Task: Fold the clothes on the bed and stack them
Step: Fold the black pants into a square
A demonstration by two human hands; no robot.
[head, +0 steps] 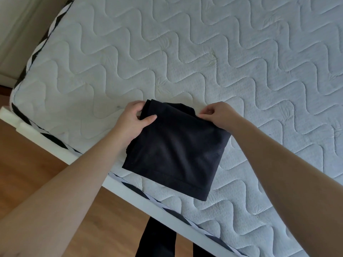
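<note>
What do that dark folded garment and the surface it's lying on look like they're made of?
The black garment looks like a soft matte knit, perhaps cotton jersey: it drapes limply, creases softly and shows a stitched hem; the exact fibre can't be told. The mattress looks like white quilted fabric over padding, judging by its puffed, wavy stitch lines and slightly fuzzy surface.

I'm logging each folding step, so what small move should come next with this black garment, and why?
Probably set the folded black garment flat on the mattress and let go. It already looks folded into a compact rectangle; the left hand grips its far left corner, the right hand pinches the far right corner, and no stack is visible yet.
</note>
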